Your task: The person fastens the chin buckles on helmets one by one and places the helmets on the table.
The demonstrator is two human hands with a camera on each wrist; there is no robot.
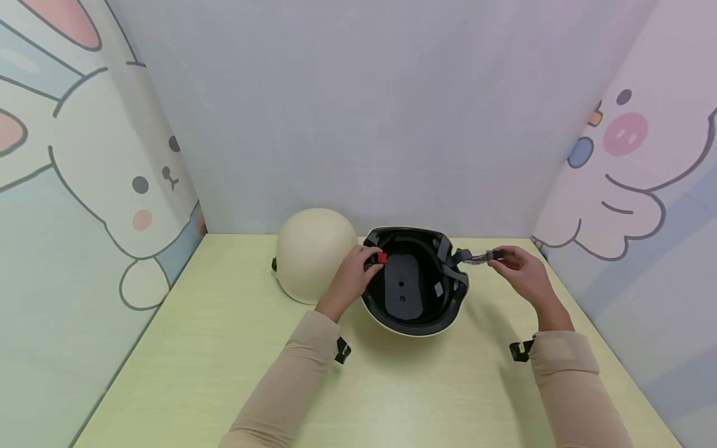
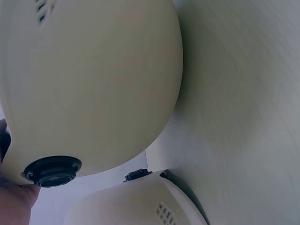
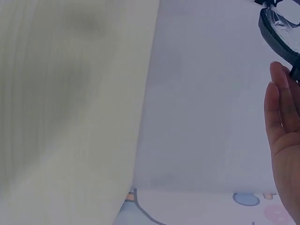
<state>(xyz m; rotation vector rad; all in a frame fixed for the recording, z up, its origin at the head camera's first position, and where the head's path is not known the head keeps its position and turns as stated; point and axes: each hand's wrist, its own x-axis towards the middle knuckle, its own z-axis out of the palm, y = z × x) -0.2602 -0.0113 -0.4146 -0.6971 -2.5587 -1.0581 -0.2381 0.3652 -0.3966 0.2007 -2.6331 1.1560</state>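
Observation:
A cream helmet [image 1: 403, 286] with a black padded lining is turned so that its inside faces me in the head view. At its left rim my left hand [image 1: 351, 274] pinches a red and black buckle piece [image 1: 382, 257]. To the right my right hand [image 1: 523, 270] pinches the black end of a chin strap [image 1: 462, 256], drawn out sideways from the helmet. A clear plastic wrap [image 1: 478, 257] covers part of that strap. The left wrist view shows the helmet's smooth outer shell [image 2: 103, 84] with a black round fitting [image 2: 52, 170]. In the right wrist view the fingertips are partly cut off.
Another cream helmet [image 1: 313, 255] rests dome up just left of the held one, near the back of the pale yellow table [image 1: 224, 348]. A plain grey backdrop [image 1: 364, 124] rises behind, with cartoon-printed panels [image 1: 633, 186] on both sides. Each wrist wears a small black device.

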